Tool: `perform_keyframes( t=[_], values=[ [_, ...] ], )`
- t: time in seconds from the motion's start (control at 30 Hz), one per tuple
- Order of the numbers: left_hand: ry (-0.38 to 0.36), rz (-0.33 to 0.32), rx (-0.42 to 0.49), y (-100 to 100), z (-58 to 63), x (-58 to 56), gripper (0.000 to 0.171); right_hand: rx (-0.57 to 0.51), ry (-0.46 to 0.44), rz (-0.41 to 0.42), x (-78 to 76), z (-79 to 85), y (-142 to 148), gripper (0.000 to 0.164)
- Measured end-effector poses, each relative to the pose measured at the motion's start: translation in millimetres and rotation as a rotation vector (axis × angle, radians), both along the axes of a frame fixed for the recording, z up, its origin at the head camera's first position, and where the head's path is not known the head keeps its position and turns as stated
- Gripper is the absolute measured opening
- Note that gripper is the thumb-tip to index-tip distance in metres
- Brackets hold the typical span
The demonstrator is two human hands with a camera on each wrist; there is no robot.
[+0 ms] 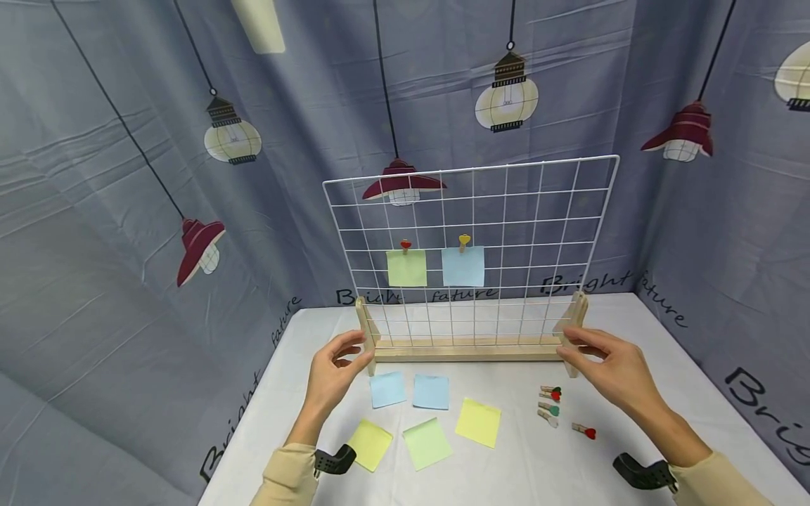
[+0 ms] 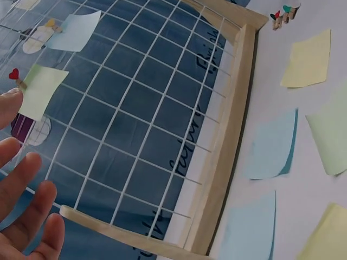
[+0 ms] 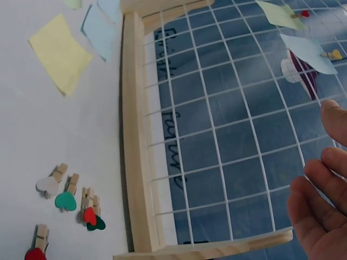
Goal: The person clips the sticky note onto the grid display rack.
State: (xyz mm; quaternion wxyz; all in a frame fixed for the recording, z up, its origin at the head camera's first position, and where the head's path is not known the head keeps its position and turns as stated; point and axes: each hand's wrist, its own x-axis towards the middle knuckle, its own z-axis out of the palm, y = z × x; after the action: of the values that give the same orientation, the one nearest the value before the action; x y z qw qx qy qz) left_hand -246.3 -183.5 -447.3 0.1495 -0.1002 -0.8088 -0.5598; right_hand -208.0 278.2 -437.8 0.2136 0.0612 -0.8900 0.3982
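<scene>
white tabletop (image 1: 519,471) bears a wire grid (image 1: 504,223), its wooden base (image 1: 468,353) lying between loosely curved, empty hands (image 1: 328,369).

– Any words legible?
– Yes, in black script (image 1: 590,284) on the grey-blue curtain (image 1: 291,211): "Bright" and "fature", so spelled.
– Where, on the far side?
– Behind the white wire grid panel (image 1: 473,225): "Bright" at left, "fature" in the middle, "Bright" again at right, then "fature" round the corner on the right side.
– And nearer?
– Another "Bright" near on the right side; on the left side, "Bright" near and "fature" farther off.
</scene>
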Motion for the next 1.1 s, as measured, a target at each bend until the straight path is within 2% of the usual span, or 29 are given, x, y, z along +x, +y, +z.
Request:
perform_keyframes(
  t=[0.13,0.33,0.6,0.9,1.1],
  values=[
    [-0.016,-0.003,0.000,-3,-13.7,3.8,0.042,0.008,-0.005,-0.024,1.8,-3.5,3,0.048],
    [-0.076,0.001,0.018,-6,-38.5,12.9,0.040,0.001,0.003,-0.044,4.3,-9.6,6,0.047],
    [-0.143,0.037,-0.027,-13,-67.9,18.5,0.042,0.021,-0.044,-0.075,10.3,-15.1,10,0.048],
    [-0.202,0.089,-0.119,-24,-93.3,22.0,0.042,0.007,-0.115,-0.099,16.7,-24.9,17,0.052],
    [-0.240,0.096,-0.125,-29,-108.4,22.3,0.044,0.014,-0.116,-0.100,18.4,-27.7,20,0.049]
  ],
)
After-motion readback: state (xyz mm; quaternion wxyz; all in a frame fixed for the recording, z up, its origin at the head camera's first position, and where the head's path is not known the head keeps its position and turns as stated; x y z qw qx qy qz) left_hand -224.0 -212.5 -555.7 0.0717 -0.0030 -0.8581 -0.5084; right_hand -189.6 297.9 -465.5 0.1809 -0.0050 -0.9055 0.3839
